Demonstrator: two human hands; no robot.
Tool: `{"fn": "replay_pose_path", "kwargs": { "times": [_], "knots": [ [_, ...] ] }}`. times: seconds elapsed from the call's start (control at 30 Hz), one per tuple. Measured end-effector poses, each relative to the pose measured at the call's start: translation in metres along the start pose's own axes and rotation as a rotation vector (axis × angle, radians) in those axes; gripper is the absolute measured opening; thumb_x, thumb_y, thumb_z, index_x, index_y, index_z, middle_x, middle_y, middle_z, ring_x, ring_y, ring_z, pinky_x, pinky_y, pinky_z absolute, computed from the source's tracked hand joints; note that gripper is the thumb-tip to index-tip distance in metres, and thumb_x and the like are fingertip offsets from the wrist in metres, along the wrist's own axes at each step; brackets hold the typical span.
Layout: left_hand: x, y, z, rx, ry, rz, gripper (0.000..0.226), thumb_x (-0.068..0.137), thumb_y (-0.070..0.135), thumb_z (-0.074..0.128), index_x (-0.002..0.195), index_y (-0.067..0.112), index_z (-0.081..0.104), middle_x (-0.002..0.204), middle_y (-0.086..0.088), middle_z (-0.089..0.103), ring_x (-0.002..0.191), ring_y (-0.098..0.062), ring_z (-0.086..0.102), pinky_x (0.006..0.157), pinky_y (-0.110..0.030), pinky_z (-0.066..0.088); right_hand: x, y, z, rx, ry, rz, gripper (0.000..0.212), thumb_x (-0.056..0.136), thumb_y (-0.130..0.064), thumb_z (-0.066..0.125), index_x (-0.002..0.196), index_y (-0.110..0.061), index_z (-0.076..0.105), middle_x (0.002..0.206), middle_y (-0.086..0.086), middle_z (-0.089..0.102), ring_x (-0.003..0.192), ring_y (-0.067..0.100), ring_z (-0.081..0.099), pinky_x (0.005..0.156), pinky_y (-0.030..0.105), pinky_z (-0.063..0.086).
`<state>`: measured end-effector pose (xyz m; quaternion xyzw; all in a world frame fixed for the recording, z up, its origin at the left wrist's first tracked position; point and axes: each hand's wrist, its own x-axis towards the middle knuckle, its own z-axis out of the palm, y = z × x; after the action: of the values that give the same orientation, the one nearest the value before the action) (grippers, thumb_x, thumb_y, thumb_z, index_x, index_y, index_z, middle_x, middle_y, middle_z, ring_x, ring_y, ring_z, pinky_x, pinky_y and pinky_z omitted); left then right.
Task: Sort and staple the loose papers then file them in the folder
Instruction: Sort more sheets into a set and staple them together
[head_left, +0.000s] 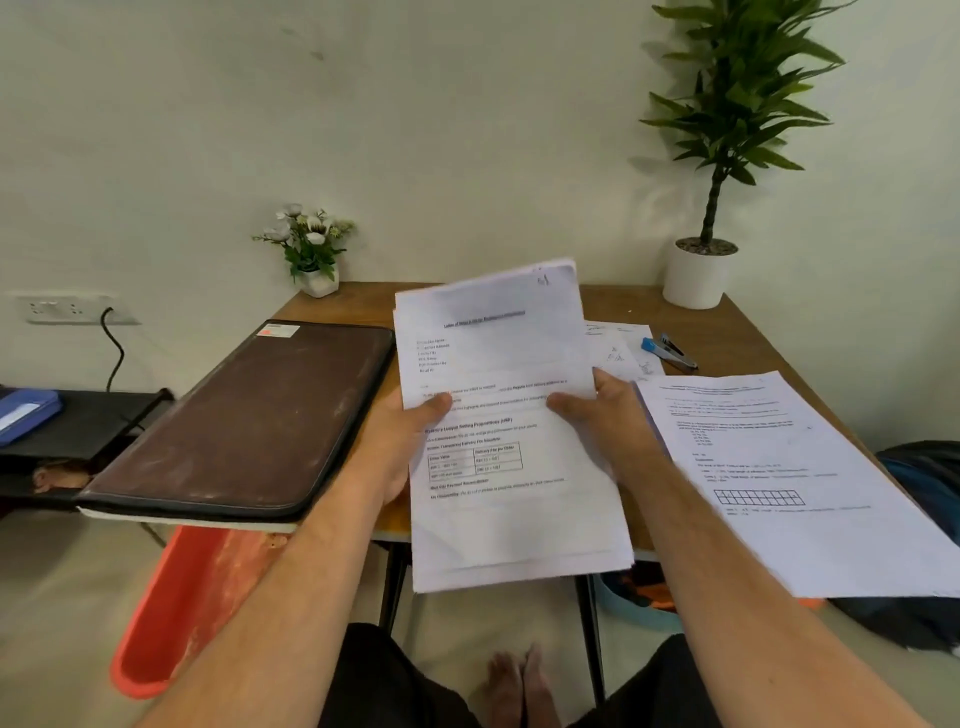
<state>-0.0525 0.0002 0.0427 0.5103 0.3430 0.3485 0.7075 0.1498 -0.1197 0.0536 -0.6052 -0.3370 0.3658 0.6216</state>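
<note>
While the stack of papers (511, 431) is held up over the bench (727, 332), both hands, left (402, 441) and right (605, 421), pinch its side edges, likely squaring it for the stapler (667, 351); the folder (244, 421) lies closed alongside.

Both hands' grip on a paper stack (511, 441), left hand (400, 441), right hand (605, 421), closed folder (244, 421) beside

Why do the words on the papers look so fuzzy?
Head view: the held stack, gripped by the left hand and right hand, is motion-blurred; only headings read. The wide lens bends the table edges, and light is soft.
</note>
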Motion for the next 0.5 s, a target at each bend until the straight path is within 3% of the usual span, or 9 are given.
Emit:
{"fn": "replay_pose_path", "kwargs": {
  "times": [0.1,0.17,0.3,0.43,0.5],
  "knots": [
    [-0.004,0.039,0.016,0.029,0.086,0.181,0.017,0.095,0.007,0.068,0.109,0.016,0.072,0.104,-0.004,0.078,0.096,-0.025,0.076,0.077,-0.042,0.063,0.002,-0.034,0.003,0.106,0.026,-0.110,0.028,0.087,-0.003,0.073,0.112,-0.013,0.068,0.106,0.008,0.076,0.086,0.022,0.076,0.072,0.036,0.062],
    [-0.008,0.070,0.027,0.011,0.088,0.284,0.012,0.094,0.008,0.069,0.103,0.016,0.072,0.096,-0.002,0.079,0.091,-0.024,0.077,0.070,-0.038,0.064,0.003,-0.058,0.003,0.116,0.047,-0.224,0.027,0.085,-0.008,0.075,0.111,-0.012,0.069,0.106,0.007,0.076,0.092,0.026,0.075,0.078,0.040,0.061],
    [-0.012,0.090,0.039,0.002,0.000,0.446,0.013,0.089,0.006,0.072,0.100,0.013,0.072,0.099,-0.004,0.079,0.094,-0.024,0.076,0.078,-0.038,0.063,0.002,-0.083,0.003,0.100,0.079,-0.352,0.018,0.082,-0.019,0.080,0.098,-0.020,0.074,0.100,0.002,0.077,0.092,0.028,0.074,0.079,0.042,0.060],
    [-0.012,0.063,0.033,0.097,-0.064,0.403,0.041,0.076,0.021,0.079,0.115,0.009,0.071,0.111,-0.008,0.077,0.103,-0.026,0.074,0.086,-0.042,0.060,-0.004,-0.057,0.002,-0.029,0.082,-0.321,0.030,0.082,-0.027,0.079,0.109,-0.015,0.072,0.102,-0.001,0.077,0.092,0.020,0.074,0.082,0.043,0.061],
    [-0.012,0.053,0.031,0.106,-0.056,0.388,0.035,0.079,0.023,0.076,0.112,0.011,0.072,0.109,-0.007,0.077,0.101,-0.026,0.075,0.084,-0.041,0.060,-0.005,-0.047,-0.001,-0.034,0.120,-0.287,0.033,0.082,-0.029,0.080,0.110,-0.016,0.071,0.100,-0.002,0.077,0.091,0.019,0.074,0.084,0.046,0.061]
  ]
}}
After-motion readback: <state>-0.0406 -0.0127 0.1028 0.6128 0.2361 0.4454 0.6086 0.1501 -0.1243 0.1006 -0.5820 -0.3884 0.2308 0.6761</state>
